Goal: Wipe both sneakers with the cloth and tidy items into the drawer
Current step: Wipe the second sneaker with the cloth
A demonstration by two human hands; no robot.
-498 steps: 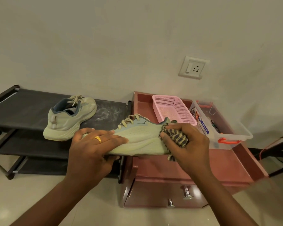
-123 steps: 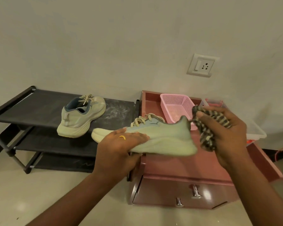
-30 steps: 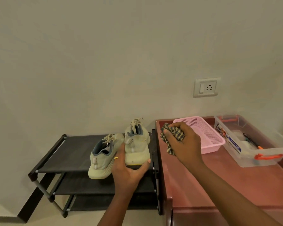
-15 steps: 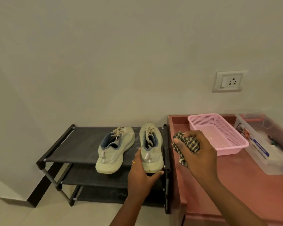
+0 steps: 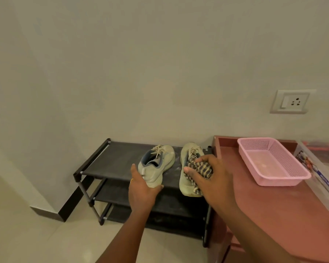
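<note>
On the black rack (image 5: 112, 162), the left hand (image 5: 141, 194) is spread open at the left sneaker (image 5: 158, 168)'s heel, while the right hand (image 5: 213, 181) clutches the striped cloth (image 5: 199, 168) against the right sneaker (image 5: 186, 186).

Home interior. Black tiered shoe rack (image 5: 110, 164) against plain painted wall (image 5: 141, 73), sneakers (image 5: 156, 168) on top shelf. Right of rack: reddish table (image 5: 273, 215), pink basket (image 5: 273, 180). Above-right of rack: switch socket (image 5: 292, 101). Below rack: glossy floor tiles (image 5: 46, 240).

We see right grip (image 5: 217, 179) holding checked cloth (image 5: 200, 168) on right sneaker (image 5: 187, 186), left grip (image 5: 141, 192) spread round heel of left sneaker (image 5: 157, 164); both on shoe rack (image 5: 112, 162).
</note>
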